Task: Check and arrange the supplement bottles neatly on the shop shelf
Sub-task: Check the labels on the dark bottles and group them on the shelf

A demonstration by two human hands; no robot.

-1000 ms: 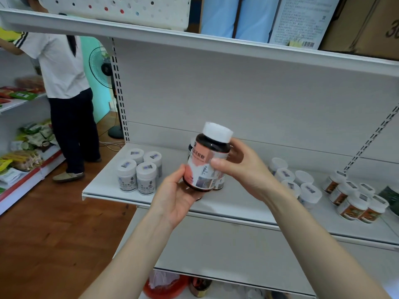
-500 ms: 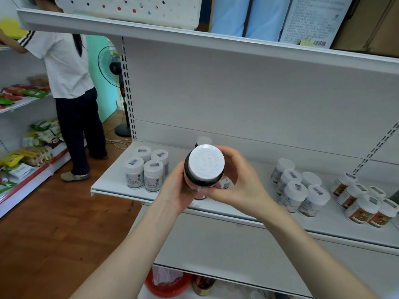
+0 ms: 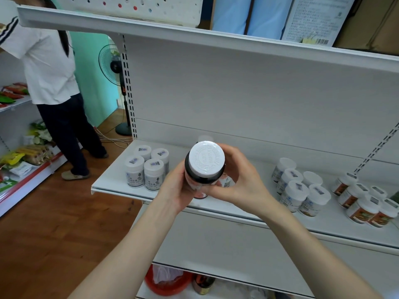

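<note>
A person stands facing a white shop shelf [image 3: 112, 181] and holds a dark bottle [image 3: 201, 179] in both hands, in the air just above the shelf's front edge, about a third of the way along from its left end. The bottle is tipped so that its white cap [image 3: 206, 160] faces the viewer. The left hand [image 3: 174, 188] cups the bottle's lower left side, fingers curled under it. The right hand [image 3: 241, 186] wraps round its right side, thumb across the front near the base. Behind the cap, another white lid [image 3: 205, 138] shows on the shelf, mostly hidden.

Four white bottles [image 3: 146, 167] stand in a tight square at the shelf's left end. Right of the hands is a cluster of white-lidded bottles [image 3: 298, 188], and at the right end a group with brown labels [image 3: 362, 203].

On the left, another person [image 3: 49, 67] in a white shirt and dark trousers faces other shelves, with a standing fan [image 3: 112, 61] behind. A red basin [image 3: 166, 281] sits on the bottom shelf
</note>
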